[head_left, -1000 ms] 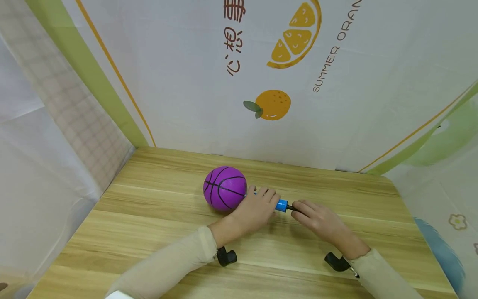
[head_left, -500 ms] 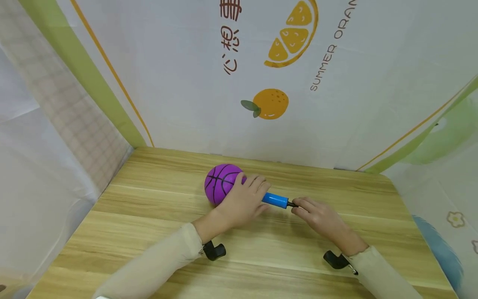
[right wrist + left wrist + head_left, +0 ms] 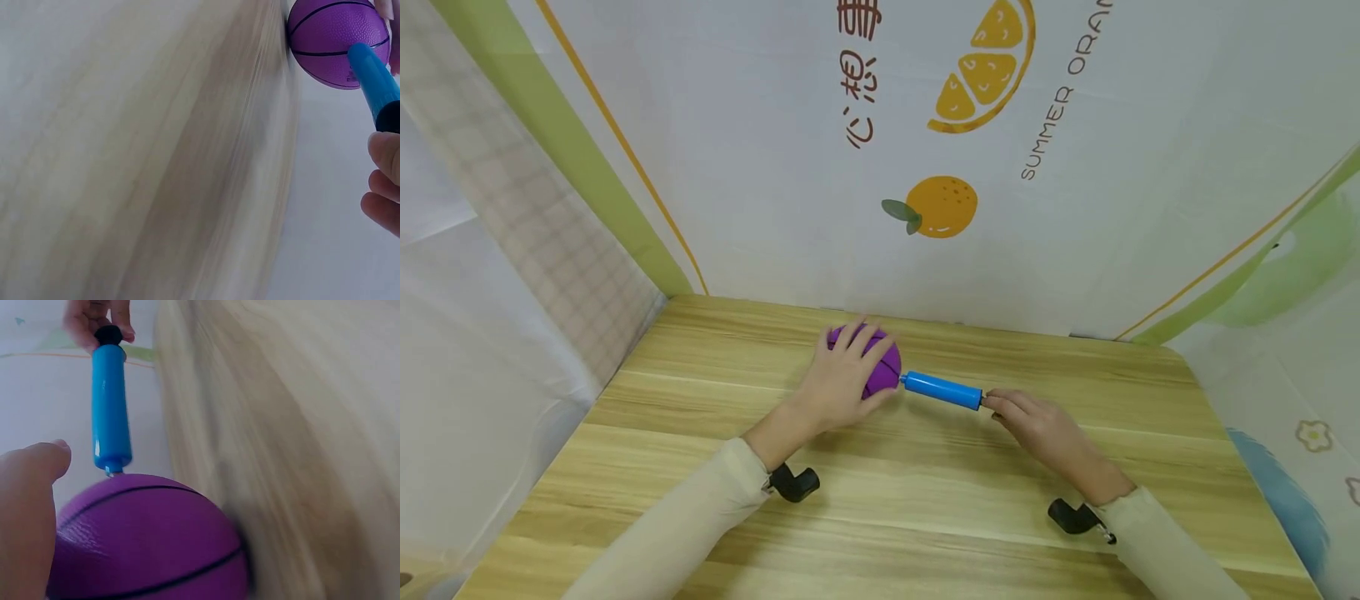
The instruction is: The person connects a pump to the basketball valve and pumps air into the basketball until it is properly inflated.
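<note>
Over the top of a small purple basketball [image 3: 887,365] with black lines spreads my left hand [image 3: 831,385], its fingers bent over the far side and the thumb along the near side. A blue hand pump [image 3: 942,389] points at the ball from the right. In the left wrist view its narrow tip meets the ball's surface [image 3: 150,531]. My right hand [image 3: 1037,429] pinches the black handle [image 3: 109,335] at the pump's other end. The handle's rod is pushed in, with the handle close against the blue barrel. Much of the ball lies hidden beneath the left hand.
Everything stands on a wood-grain table [image 3: 917,517], near its back edge. A white curtain printed with oranges [image 3: 942,207] hangs right behind it. Each wrist carries a black camera mount [image 3: 795,483] that sticks out low over the tabletop.
My left hand has let go of the pump barrel and slid left onto the ball, uncovering the barrel. The right hand stays at the handle, which now sits closer to the barrel.
</note>
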The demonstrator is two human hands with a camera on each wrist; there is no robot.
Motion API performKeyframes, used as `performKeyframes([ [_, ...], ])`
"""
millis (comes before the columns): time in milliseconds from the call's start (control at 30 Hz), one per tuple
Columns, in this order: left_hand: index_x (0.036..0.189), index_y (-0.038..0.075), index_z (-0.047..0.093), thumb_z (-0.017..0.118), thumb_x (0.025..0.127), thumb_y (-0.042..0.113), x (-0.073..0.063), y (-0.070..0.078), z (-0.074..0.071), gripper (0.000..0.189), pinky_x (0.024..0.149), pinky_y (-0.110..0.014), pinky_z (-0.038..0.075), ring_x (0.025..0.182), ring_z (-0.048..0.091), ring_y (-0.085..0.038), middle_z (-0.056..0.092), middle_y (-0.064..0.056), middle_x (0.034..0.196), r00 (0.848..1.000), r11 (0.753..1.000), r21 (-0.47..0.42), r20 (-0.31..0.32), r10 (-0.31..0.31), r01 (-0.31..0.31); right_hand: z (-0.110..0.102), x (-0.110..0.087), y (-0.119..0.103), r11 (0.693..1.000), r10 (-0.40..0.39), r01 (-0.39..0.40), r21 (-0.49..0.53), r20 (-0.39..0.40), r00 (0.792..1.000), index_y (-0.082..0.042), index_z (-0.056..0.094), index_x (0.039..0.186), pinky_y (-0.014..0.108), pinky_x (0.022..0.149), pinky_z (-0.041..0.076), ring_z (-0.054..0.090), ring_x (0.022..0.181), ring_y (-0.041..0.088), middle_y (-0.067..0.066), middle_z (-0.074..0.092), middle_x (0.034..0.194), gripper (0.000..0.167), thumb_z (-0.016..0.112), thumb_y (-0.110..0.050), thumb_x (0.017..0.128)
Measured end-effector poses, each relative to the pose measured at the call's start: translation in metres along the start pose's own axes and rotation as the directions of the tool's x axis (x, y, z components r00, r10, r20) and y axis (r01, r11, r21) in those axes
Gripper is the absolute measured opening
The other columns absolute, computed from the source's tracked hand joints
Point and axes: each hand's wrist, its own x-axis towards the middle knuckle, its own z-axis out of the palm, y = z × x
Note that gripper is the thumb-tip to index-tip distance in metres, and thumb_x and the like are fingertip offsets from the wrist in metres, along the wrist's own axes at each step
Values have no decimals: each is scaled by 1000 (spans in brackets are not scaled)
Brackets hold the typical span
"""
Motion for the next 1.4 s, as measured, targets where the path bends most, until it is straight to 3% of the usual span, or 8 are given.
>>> performKeyframes([
  [67,151,14,47,61,94,59,-2,-3,4,74,107,-67,34,146,30,-39,42,-16,154,1000,1000,-1,-1,0,0,2,-1,1,999,47,-47,11,8,999,-2,64,118,34,69,59,73,85,20,9,71,106,39,36,-29,110],
  [167,152,13,46,64,92,59,-3,-5,8,77,105,-67,35,145,31,-39,41,-16,154,1000,1000,2,-8,5,-5,5,-2,3,994,107,-108,23,26,994,-1,61,121,34,67,59,72,82,21,11,71,104,25,64,-15,100],
  [300,151,14,46,75,87,54,-2,-6,13,81,104,-71,34,144,31,-42,41,-17,153,1000,1000,-21,-25,11,-11,11,-2,4,983,177,-179,37,55,983,1,61,124,35,65,59,72,80,22,13,71,104,56,85,4,74],
  [433,149,15,49,82,80,53,0,-8,17,86,104,-72,33,143,32,-43,42,-16,151,999,998,-56,-42,12,-14,15,-2,3,947,296,-309,87,139,945,0,60,130,38,68,59,72,84,23,14,72,109,56,83,5,78],
  [600,146,18,53,85,74,58,2,-8,18,89,103,-69,35,140,34,-40,43,-14,147,999,998,-57,-49,19,-22,21,3,0,865,442,-488,117,282,851,-3,58,136,45,80,58,69,101,30,17,69,119,52,74,4,88],
  [700,145,21,54,83,73,62,2,-6,18,88,101,-67,37,138,35,-37,44,-13,147,999,999,-34,-46,27,-28,25,6,-1,832,485,-542,115,321,813,-2,58,137,49,86,56,65,108,34,18,67,121,49,70,5,91],
  [800,144,24,55,81,74,65,3,-5,19,86,99,-67,39,137,35,-36,45,-13,147,998,999,-8,-46,46,-46,29,7,-1,815,504,-568,114,345,792,-1,57,137,51,90,54,62,110,35,19,65,120,44,65,4,94],
  [1400,143,21,56,84,74,59,4,4,21,84,105,-72,32,141,31,-43,44,-16,149,997,996,-41,-37,72,-73,38,2,-4,867,430,-492,77,380,819,10,52,135,54,98,47,57,113,39,22,62,122,46,61,6,90],
])
